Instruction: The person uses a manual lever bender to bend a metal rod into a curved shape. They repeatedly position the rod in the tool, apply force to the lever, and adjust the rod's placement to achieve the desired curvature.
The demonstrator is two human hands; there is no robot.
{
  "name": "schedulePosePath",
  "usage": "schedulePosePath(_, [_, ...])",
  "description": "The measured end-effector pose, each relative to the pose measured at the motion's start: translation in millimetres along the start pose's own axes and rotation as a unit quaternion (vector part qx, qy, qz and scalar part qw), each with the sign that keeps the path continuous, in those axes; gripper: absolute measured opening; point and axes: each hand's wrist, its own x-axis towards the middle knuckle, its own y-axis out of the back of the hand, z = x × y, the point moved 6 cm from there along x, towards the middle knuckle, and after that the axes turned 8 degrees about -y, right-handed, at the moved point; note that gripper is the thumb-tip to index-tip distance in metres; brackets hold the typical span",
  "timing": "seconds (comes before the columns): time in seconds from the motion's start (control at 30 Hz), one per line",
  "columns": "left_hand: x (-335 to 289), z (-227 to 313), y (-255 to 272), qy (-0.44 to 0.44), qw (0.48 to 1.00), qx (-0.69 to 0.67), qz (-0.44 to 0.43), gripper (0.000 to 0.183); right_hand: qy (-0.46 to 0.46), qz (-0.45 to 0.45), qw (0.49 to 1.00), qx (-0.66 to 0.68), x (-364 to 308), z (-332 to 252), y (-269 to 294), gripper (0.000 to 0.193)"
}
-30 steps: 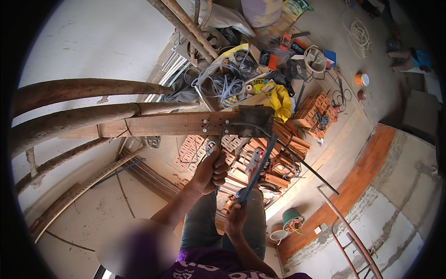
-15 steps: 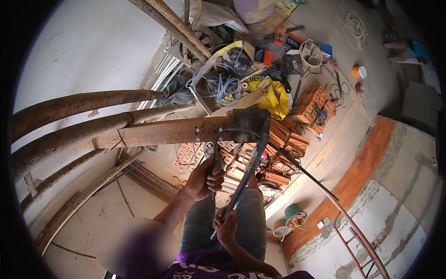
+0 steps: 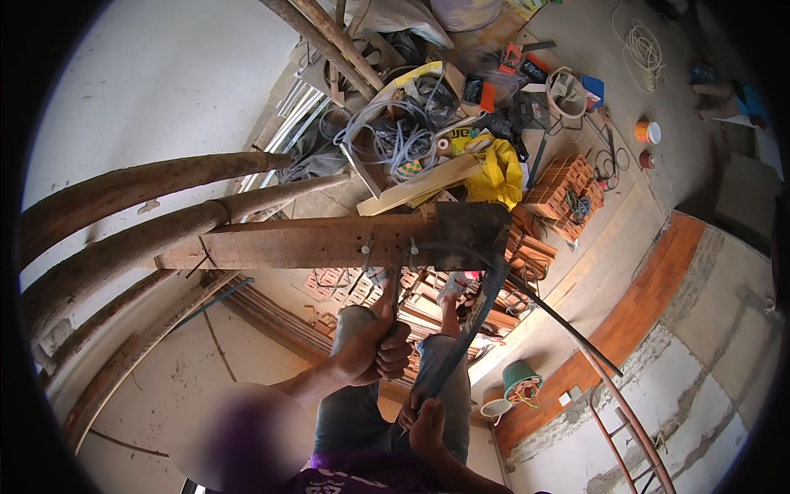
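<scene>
My left hand (image 3: 372,350) is closed in a fist around a thin metal rod (image 3: 398,290). The rod runs up to bolts (image 3: 414,249) that stick out of a thick wooden beam (image 3: 304,244). A dark plate or sleeve (image 3: 471,232) covers the beam's right end. From there a long dark metal bar (image 3: 462,339) slants down toward me, and my right hand (image 3: 424,421) grips its lower end. How the bar joins the beam is hard to make out. Both hands are below the beam, over my blue trousers (image 3: 350,416).
Round wooden poles (image 3: 123,243) lie at the left beside a white wall. Beyond the beam are coiled hoses (image 3: 387,136), a yellow bag (image 3: 496,173) and stacked hollow bricks (image 3: 559,193). A dark rod (image 3: 568,325) juts out at the right, near a green bucket (image 3: 522,380).
My left hand has come down closer to me, farther from the beam. The right hand and the dark bar's lower end have shifted right and slightly down. The view has shifted a little too.
</scene>
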Motion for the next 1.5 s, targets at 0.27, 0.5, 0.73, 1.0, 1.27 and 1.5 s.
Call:
schedulePosePath(0.27, [-2, 7, -1, -0.001, 0.998, 0.061, -0.023, 0.054, -0.067, 0.026, 0.997, -0.008, -7, -8, 21, 0.056])
schedulePosePath(0.5, [-5, 14, 4, 0.019, 0.994, 0.105, -0.038, 0.057, -0.124, 0.013, 0.992, -0.007, -18, -25, 40, 0.037])
schedulePosePath(0.73, [-9, 23, 9, 0.041, 0.990, 0.125, -0.058, 0.057, -0.037, -0.015, 0.971, -0.235, -17, -64, 64, 0.046])
schedulePosePath(1.0, [-11, 22, 5, 0.020, 0.991, 0.130, -0.018, 0.054, -0.139, -0.068, 0.982, -0.111, -15, -56, 67, 0.046])
schedulePosePath(1.27, [-8, 17, 4, -0.042, 0.981, 0.178, 0.060, 0.056, -0.086, -0.069, 0.987, -0.118, -1, -47, 74, 0.043])
schedulePosePath(1.5, [-21, 7, -16, -0.130, 0.969, 0.198, 0.072, 0.054, 0.029, -0.023, 0.989, -0.142, 32, -28, 78, 0.058])
